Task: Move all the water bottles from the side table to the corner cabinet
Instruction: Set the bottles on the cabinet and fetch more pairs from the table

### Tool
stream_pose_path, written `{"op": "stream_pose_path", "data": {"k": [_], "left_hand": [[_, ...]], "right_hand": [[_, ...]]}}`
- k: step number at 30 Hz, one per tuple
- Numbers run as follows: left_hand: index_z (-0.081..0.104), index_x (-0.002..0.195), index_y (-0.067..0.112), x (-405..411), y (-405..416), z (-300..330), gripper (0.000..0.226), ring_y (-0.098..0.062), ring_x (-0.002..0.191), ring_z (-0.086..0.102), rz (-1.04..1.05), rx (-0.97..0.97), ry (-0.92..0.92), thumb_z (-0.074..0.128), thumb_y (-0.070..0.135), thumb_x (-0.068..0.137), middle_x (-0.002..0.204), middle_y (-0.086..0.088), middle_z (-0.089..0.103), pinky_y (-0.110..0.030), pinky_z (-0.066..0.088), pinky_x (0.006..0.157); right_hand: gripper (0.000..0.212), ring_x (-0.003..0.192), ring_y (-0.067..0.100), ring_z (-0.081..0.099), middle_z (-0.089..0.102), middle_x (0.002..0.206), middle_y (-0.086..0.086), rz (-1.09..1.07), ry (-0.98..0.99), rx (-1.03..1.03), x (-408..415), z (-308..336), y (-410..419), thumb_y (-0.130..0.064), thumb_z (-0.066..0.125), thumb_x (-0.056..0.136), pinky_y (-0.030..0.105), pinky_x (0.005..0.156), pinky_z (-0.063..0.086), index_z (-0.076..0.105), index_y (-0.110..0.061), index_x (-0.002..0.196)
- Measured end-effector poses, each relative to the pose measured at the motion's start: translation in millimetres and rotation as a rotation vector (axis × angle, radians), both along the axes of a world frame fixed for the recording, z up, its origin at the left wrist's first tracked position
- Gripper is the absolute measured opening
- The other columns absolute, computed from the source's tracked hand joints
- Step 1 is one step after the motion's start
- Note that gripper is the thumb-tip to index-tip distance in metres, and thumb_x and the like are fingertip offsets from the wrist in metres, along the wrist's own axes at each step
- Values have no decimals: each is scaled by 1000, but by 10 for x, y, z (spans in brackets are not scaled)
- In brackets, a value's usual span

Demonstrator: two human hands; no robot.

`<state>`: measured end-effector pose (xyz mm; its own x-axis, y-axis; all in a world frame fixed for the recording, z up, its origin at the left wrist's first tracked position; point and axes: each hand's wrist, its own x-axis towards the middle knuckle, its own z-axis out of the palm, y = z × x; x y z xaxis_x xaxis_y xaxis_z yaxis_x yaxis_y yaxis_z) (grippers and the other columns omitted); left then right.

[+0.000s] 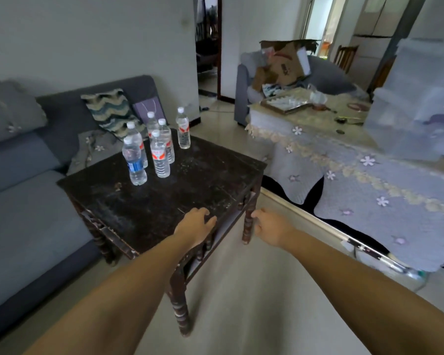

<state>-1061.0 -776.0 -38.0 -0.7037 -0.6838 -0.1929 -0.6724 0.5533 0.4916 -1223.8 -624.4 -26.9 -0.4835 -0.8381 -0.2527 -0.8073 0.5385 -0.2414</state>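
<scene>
Six water bottles [157, 142] stand upright in a loose cluster at the far corner of the dark side table [180, 180], at about eleven o'clock from my hands. The blue-labelled bottle [134, 161] is nearest me; a red-labelled bottle [160, 155] stands just beside it at three o'clock; three more crowd behind them, and one lone bottle [183, 128] stands a little apart at one o'clock of the group. All look capped.

None is in my grasp, so by my reckoning the job has not visibly begun: every bottle in sight is on the tabletop, and no corner cabinet shows from here.

My left hand [196, 224] hovers over the near edge of the tabletop, its fingers [207, 218] loosely spread and holding nothing. My right hand [268, 226] hangs past the table's corner leg [248, 224], at three o'clock of the left, empty too, its fingers curled loosely so far as I can tell.

A grey sofa [31, 190] flanks the table at nine o'clock. A cloth-covered table [344, 160] lies well apart at two o'clock.

Left to do, as I judge it: reach across, lift the bottles and carry them off.
</scene>
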Motion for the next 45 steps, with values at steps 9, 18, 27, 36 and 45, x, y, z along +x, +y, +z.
{"op": "stream_pose_path", "data": {"k": [9, 18, 27, 36, 45], "left_hand": [[49, 135, 14, -653, -911, -98, 48, -29, 121, 53, 191, 59, 15, 46, 43, 97, 136, -12, 49, -42, 46, 102], [56, 123, 11, -835, -2483, -385, 41, -26, 105, 60, 522, 167, 87, 48, 42, 96, 120, -12, 60, -38, 49, 93], [60, 113, 5, -647, -3495, -571, 38, -32, 105, 62, 822, 286, 178, 55, 38, 94, 112, -16, 66, -36, 48, 91], [28, 146, 9, -484, -3932, -865, 94, -32, 134, 44, 1112, 401, 379, 81, 35, 73, 150, -13, 39, -47, 42, 109], [37, 136, 19, -761, -4292, -1214, 85, -13, 110, 54, 1301, 274, 661, 85, 32, 68, 124, 5, 54, -28, 43, 94]], "right_hand": [[40, 121, 30, 52, 43, 141, 10, 148, -21, 25, -902, -89, -1292, -27, 42, 100, 41, 102, 44, 44, -17, 139], [41, 122, 26, 52, 42, 143, 5, 319, -27, 52, -1192, -246, -2888, -29, 41, 101, 42, 103, 43, 41, -20, 141], [45, 125, 27, 51, 47, 138, 10, 343, -137, 86, -1276, -518, -4299, -30, 47, 99, 38, 106, 42, 43, -16, 141], [78, 138, 22, 40, 42, 148, 5, 266, -543, -269, -917, -880, -5191, -27, 77, 81, 38, 114, 36, 34, -18, 146], [87, 111, 4, 50, 51, 125, -12, 169, -818, -288, -777, -1360, -5714, -27, 85, 70, 4, 87, 41, 34, -18, 140]]}}
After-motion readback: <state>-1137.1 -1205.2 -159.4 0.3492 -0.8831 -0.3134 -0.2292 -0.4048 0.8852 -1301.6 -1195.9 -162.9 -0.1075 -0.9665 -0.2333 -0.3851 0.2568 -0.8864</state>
